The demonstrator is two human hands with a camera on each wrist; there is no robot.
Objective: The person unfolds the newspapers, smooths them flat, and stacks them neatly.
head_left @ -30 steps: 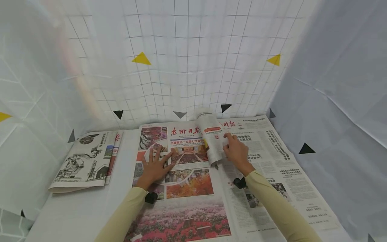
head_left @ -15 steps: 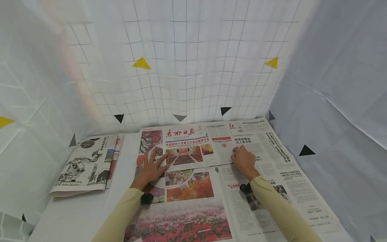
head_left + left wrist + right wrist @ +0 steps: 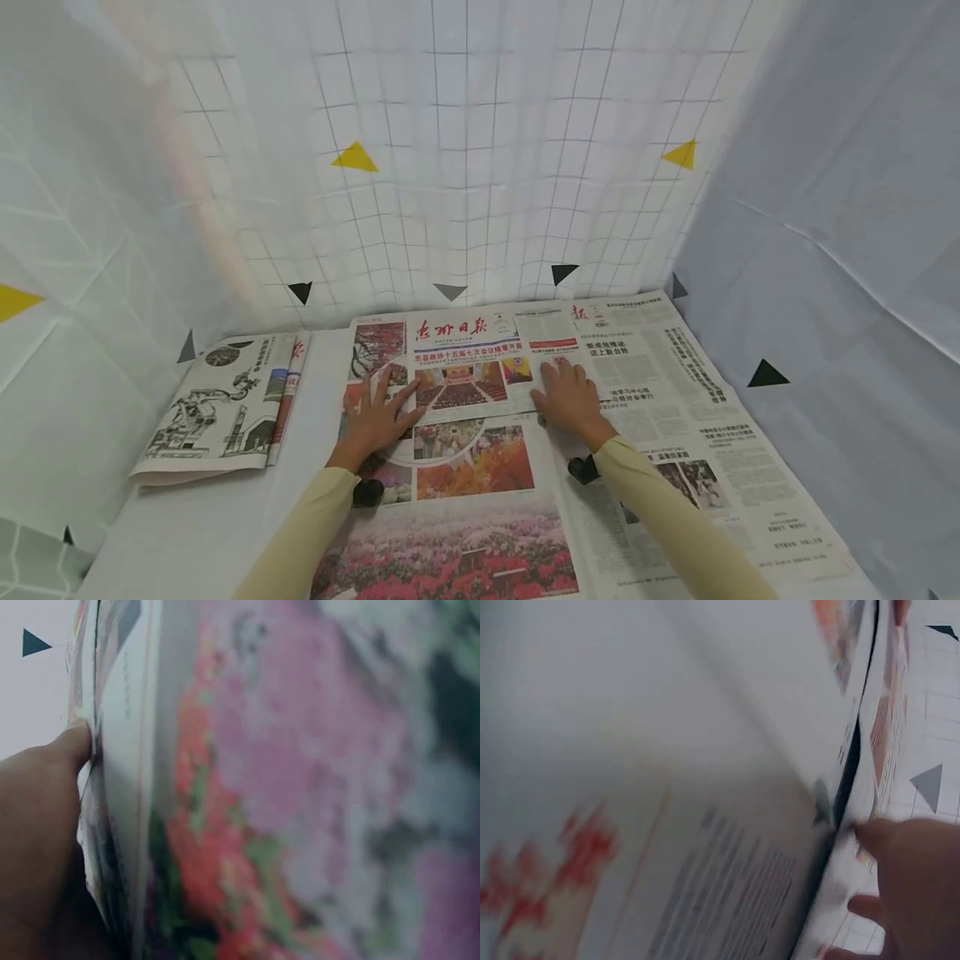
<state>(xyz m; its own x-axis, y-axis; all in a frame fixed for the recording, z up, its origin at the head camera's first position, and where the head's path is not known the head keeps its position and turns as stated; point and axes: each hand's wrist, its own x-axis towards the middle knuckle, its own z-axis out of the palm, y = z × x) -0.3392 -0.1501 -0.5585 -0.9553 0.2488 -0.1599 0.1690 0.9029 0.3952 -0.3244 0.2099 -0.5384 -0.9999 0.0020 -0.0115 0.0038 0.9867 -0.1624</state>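
Note:
An opened newspaper (image 3: pixel 457 542) lies spread on the white table, with a large photo of pink and red flowers on its left half. Across its upper part lies a smaller folded newspaper (image 3: pixel 468 337) with a red masthead and a photo of a meeting hall. My left hand (image 3: pixel 375 417) rests on the left side, fingers spread, fingertips at the smaller paper's left edge. My right hand (image 3: pixel 572 402) lies on the smaller paper's right part with fingers extended. In the left wrist view the left thumb (image 3: pixel 73 742) shows against the paper's edge.
At the left a folded newspaper (image 3: pixel 213 408) with a drawing of a robot arm lies over another paper (image 3: pixel 291 379). White sheeting with a grid (image 3: pixel 480 183) rises behind the table, and grey sheeting (image 3: pixel 840 250) stands at the right.
The smaller paper's right part, curled up a second ago, now lies flat. My right hand went right with it, then came back left onto it. The left hand stays nearly in place.

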